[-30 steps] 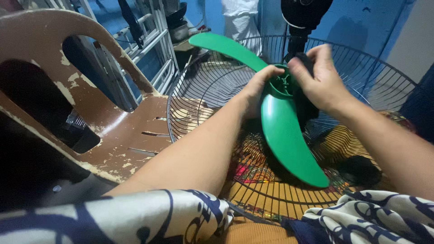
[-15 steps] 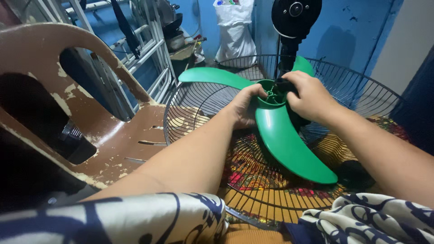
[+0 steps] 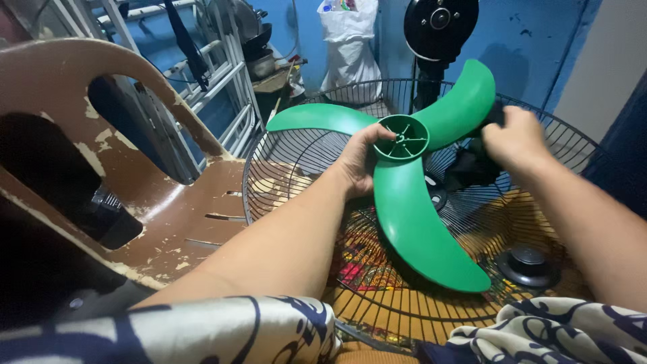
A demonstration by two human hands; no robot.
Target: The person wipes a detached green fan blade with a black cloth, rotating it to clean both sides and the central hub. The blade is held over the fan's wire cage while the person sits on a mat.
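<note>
My left hand [image 3: 360, 158] grips the hub of a green three-bladed fan blade [image 3: 411, 202] and holds it above a round black wire fan guard [image 3: 296, 145] that rests across my lap. My right hand [image 3: 515, 141] is closed on a black cloth [image 3: 472, 165] just right of the upper blade, apart from the hub. The hub's open socket faces me.
A worn brown plastic chair [image 3: 168, 195] stands at the left, touching the guard's rim. A black fan motor on its stand [image 3: 438, 27] rises behind the guard. A black round cap [image 3: 529, 263] lies at the lower right. White shelving and a white sack stand by the blue wall.
My right hand left the hub and moved right with the black cloth. The upper right blade, hidden before, is now in full view. The black cap came into sight.
</note>
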